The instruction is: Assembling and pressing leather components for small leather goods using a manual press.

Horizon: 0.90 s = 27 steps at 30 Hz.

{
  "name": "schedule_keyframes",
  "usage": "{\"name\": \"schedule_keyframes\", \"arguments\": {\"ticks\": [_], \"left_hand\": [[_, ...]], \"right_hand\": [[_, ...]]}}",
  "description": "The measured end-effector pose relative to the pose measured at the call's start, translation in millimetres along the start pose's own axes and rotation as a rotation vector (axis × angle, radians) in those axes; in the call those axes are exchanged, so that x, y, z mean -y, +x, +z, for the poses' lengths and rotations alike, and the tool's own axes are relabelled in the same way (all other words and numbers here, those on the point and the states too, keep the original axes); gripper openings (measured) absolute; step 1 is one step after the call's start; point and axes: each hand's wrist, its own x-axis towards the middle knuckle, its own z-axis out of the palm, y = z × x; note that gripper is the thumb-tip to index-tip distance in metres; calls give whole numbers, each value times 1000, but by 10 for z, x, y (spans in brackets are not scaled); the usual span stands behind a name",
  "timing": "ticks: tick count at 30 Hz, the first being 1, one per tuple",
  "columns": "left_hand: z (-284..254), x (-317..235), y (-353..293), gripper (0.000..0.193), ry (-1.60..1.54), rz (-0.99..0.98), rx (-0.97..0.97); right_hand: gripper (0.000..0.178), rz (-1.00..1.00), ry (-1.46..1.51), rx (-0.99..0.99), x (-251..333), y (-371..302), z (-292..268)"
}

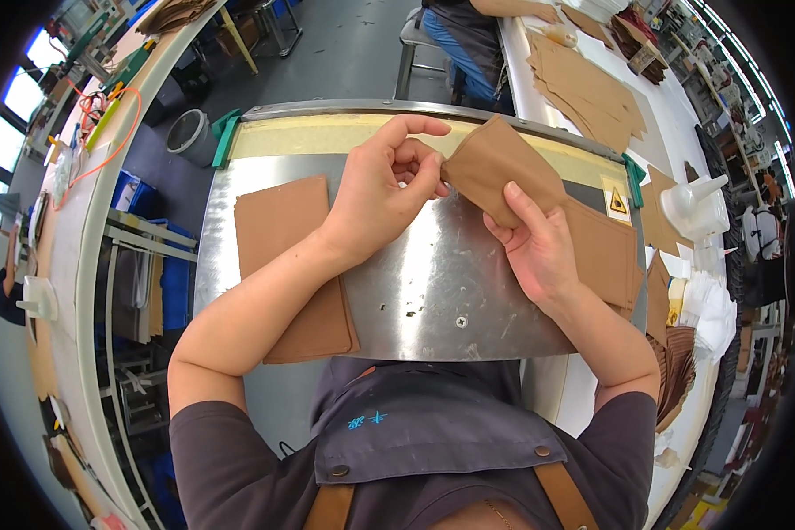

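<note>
A brown leather-like piece point(503, 163) is raised above the metal plate, its upper end tilted toward the far edge. My right hand point(539, 243) grips its lower end, with the thumb on top and the fingers curled beneath. At its left corner, my left hand point(389, 181) is closed in a pinch with the index finger bent over. Exactly what sits between those fingertips is partly hidden. Flat brown pieces point(278, 225) lie under my left forearm. More stacked brown pieces point(605, 256) lie beyond my right hand, at the plate's right side.
The shiny metal plate point(406, 291) has a yellow strip along its far edge and green brackets point(226, 139) at its corners. A white plastic bottle point(693, 208) stands to the right. A grey bin point(191, 135) is at far left. Another person point(468, 53) sits ahead beside a table with brown sheets point(583, 88).
</note>
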Motion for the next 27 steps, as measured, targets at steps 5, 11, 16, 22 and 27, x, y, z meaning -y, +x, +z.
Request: {"name": "schedule_keyframes", "arguments": {"ticks": [5,11,16,22,27], "left_hand": [[2,-41,14,30,-98,-70,-2],[-84,-25,57,24,-118,-81,54],[-62,25,43,16,51,48,66],[-74,65,37,11,466,274,27],[-99,91,58,13,636,396,10]], "right_hand": [[29,-45,-15,25,21,-30,11],[29,-70,-61,27,4,0,-61],[29,-119,-101,20,-22,-19,-2],[30,-172,-172,39,-63,-10,-33],[30,-167,-227,8,-68,-20,-22]]}}
